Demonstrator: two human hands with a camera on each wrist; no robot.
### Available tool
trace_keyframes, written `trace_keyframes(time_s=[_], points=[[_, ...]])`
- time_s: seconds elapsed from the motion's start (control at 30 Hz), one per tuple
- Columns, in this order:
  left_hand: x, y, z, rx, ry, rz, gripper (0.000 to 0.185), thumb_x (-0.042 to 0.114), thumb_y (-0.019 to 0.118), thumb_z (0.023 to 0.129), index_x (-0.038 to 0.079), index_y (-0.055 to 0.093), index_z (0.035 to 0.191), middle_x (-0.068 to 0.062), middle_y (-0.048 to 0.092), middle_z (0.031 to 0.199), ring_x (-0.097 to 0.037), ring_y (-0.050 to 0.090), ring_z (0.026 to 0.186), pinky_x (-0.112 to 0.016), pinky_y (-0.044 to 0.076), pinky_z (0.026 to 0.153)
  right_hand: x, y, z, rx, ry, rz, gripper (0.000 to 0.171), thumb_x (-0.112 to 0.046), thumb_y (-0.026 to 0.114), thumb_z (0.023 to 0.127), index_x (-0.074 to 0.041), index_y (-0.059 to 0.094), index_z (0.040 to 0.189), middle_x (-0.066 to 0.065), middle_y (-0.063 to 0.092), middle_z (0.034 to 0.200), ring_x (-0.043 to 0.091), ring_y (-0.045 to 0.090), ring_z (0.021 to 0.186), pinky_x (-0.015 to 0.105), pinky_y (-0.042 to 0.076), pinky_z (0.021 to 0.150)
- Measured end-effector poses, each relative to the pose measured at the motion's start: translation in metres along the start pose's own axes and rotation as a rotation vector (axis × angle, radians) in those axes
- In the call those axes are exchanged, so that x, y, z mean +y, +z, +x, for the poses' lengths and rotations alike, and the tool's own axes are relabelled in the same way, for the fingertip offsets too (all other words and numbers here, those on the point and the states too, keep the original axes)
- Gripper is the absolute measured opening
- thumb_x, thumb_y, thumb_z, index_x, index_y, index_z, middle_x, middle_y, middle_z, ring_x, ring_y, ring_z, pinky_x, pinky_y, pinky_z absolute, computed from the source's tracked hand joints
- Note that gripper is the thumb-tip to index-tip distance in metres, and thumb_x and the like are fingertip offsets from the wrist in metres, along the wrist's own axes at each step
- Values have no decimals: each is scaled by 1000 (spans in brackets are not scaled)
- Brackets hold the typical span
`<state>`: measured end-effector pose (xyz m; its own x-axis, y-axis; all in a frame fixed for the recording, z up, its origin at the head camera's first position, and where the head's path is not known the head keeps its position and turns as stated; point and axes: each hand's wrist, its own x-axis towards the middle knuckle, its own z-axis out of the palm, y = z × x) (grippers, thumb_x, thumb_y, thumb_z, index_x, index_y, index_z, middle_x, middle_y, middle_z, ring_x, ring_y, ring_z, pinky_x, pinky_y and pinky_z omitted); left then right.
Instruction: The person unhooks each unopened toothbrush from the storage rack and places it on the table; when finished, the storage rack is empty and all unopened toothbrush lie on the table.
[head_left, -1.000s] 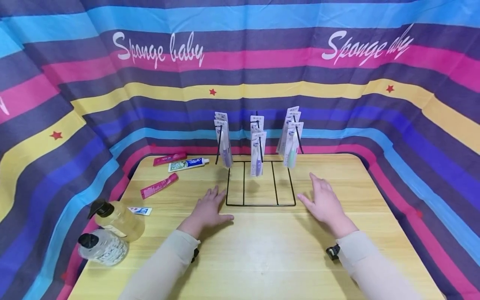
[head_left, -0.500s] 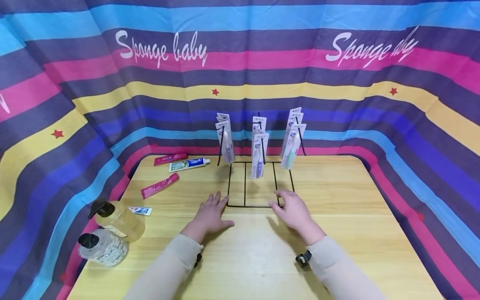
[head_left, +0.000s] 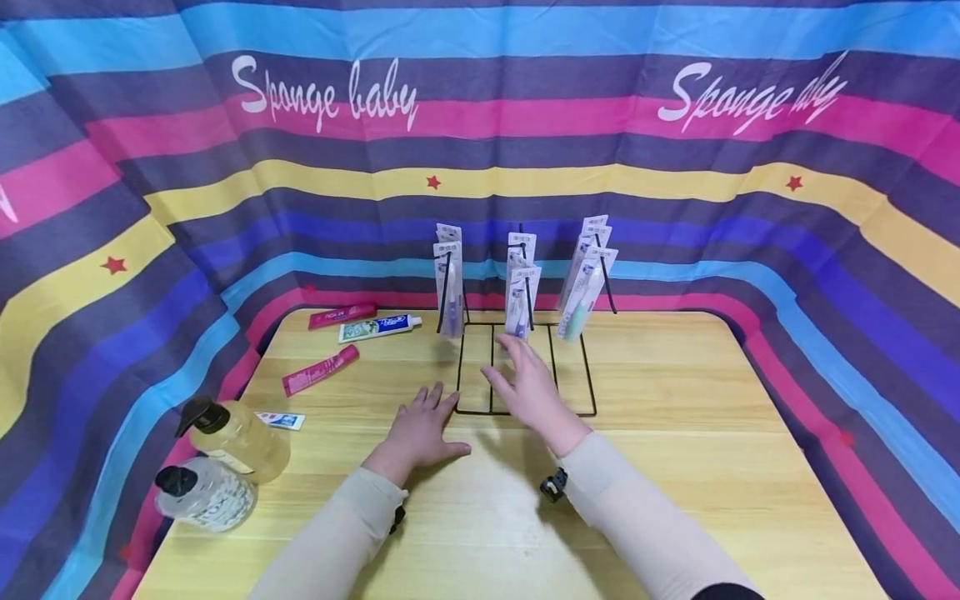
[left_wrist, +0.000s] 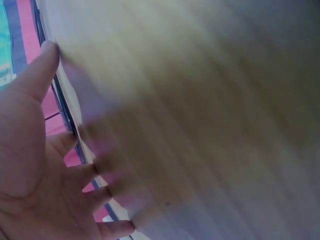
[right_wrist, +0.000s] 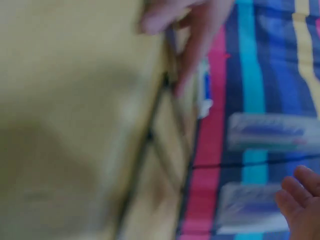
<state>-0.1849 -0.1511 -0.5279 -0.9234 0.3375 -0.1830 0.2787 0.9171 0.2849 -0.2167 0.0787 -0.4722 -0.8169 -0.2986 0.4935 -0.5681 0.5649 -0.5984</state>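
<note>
A black wire rack [head_left: 492,375] stands on the table, with packaged toothbrushes hung on its hooks in a left stack [head_left: 450,283], a middle stack [head_left: 522,292] and a right stack [head_left: 588,292]. My right hand [head_left: 534,396] is above the rack's base, fingers extended. In the head view its fingertips overlap the bottom of the front middle pack; contact cannot be judged. The right wrist view has the right hand [right_wrist: 302,205] beside a blurred pack [right_wrist: 250,205]. My left hand [head_left: 422,429] rests on the tabletop, fingers spread, forefinger at the rack's front left corner.
Toothpaste tubes lie at left: two pink ones [head_left: 321,371], a blue-and-green one [head_left: 379,327] and a small white-and-blue one [head_left: 282,421]. An amber pump bottle [head_left: 251,446] and a clear bottle [head_left: 213,500] stand at the left edge. Striped cloth [head_left: 480,150] surrounds the table.
My right hand has swept left from beside the rack, past its front edge, to above its base below the middle toothbrushes. The left hand has stayed nearly in place.
</note>
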Motion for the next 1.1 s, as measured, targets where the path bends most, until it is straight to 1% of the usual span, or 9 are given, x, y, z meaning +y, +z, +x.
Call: trace_keyframes(time_s=[0.1, 0.2, 0.33, 0.53, 0.67, 0.77, 0.9, 0.97, 1.1], points=[[-1, 0, 0, 3, 1, 4, 104, 73, 73, 86, 20, 35, 168, -19, 20, 174, -47, 18, 159, -75, 25, 118, -16, 3, 21, 15, -57, 41, 59, -22, 73, 102, 5, 49, 150, 25, 60, 143, 40, 62, 126, 54, 51, 107], [-1, 1, 1, 15, 4, 4, 104, 74, 72, 86, 20, 36, 167, -19, 21, 174, -47, 19, 158, -76, 26, 117, -30, 5, 41, 20, -59, 93, 61, -19, 72, 102, 6, 47, 152, 24, 56, 148, 39, 59, 130, 52, 50, 110], [-2, 1, 2, 17, -1, 10, 104, 75, 72, 86, 21, 36, 167, -18, 21, 174, -46, 19, 158, -77, 26, 117, -43, 7, 65, 67, -16, 133, 64, -13, 70, 102, 8, 41, 155, 24, 49, 155, 38, 53, 138, 49, 45, 116], [-1, -2, 1, 8, -5, 18, 103, 75, 73, 85, 21, 38, 167, -18, 22, 174, -47, 20, 158, -77, 26, 116, -55, 8, 95, 125, 39, 111, 67, -11, 68, 104, 6, 35, 159, 23, 44, 156, 33, 46, 143, 42, 37, 122], [-1, -2, 0, 16, -5, 26, 104, 76, 72, 84, 21, 39, 166, -18, 22, 174, -47, 20, 158, -77, 26, 116, -62, 9, 114, 159, 94, 168, 63, -9, 65, 104, 8, 36, 158, 24, 50, 147, 36, 55, 133, 42, 47, 112], [-1, -2, 1, 21, -7, 37, 105, 78, 72, 83, 22, 39, 166, -17, 22, 174, -47, 20, 158, -77, 26, 116, -64, 11, 124, 206, 157, 228, 53, -6, 64, 103, 7, 46, 151, 23, 60, 133, 36, 64, 117, 41, 55, 100], [1, -3, 1, 22, -9, 36, 105, 78, 73, 82, 22, 41, 165, -18, 23, 174, -48, 21, 158, -77, 26, 116, -61, 13, 131, 253, 199, 239, 30, -4, 67, 102, 5, 62, 130, 19, 67, 115, 31, 68, 102, 39, 58, 90], [1, -3, 0, 21, -8, 31, 105, 77, 73, 82, 21, 41, 165, -18, 24, 173, -48, 21, 157, -77, 26, 116, -58, 14, 132, 256, 197, 231, 21, -4, 68, 101, 5, 65, 121, 19, 68, 110, 30, 68, 98, 39, 57, 89], [0, -2, 0, 15, -12, 31, 106, 77, 73, 82, 22, 39, 166, -18, 22, 174, -48, 20, 158, -77, 26, 116, -56, 14, 133, 230, 197, 243, 16, -5, 67, 103, 4, 68, 116, 18, 71, 107, 30, 67, 96, 39, 57, 87]])
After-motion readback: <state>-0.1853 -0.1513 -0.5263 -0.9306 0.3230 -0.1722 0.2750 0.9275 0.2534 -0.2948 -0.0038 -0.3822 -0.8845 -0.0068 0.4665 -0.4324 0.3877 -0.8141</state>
